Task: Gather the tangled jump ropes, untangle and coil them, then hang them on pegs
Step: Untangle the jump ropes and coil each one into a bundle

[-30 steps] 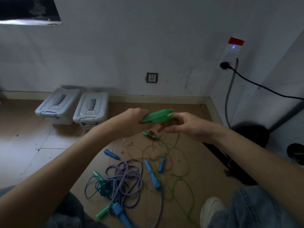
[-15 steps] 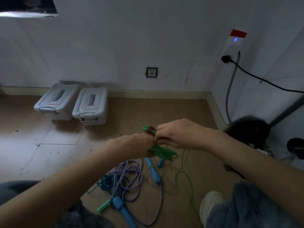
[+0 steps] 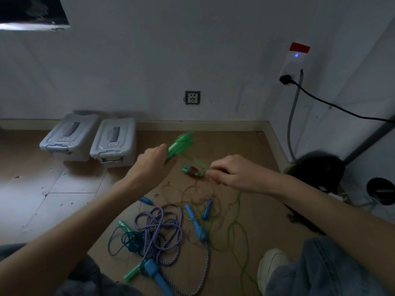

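Nearest, on the brown floor [image 3: 245,150] between a denim knee [image 3: 324,270] and a white shoe [image 3: 271,265]: a tangled heap of jump ropes, with a purple-and-white braided rope [image 3: 162,229] looped over a teal cord [image 3: 126,242], a blue handle [image 3: 157,274] and a light green handle [image 3: 133,272] at its near edge, more blue handles [image 3: 195,220] beside it, and a thin green cord [image 3: 237,229] trailing loose toward the shoe. Above the heap, raised in the air: left hand [image 3: 150,162] with fingers curled round a bunch of bright green rope [image 3: 180,145], its grip closed on the bundle's lower end, the rest fanning up and away. Further right: right hand [image 3: 230,173] pinching a green strand that runs taut from the bundle, fingertips closed on it, with a green handle with a red band [image 3: 192,170] just beside those fingertips. Against half a second ago: hands drawn apart rather than pressed together, green bundle lifted up and left instead of hanging below the hands. Beyond, against the wall: two grey lidded storage boxes [image 3: 92,139] side by side, a wall socket [image 3: 192,97], and at right a black plug with cable [image 3: 286,79].
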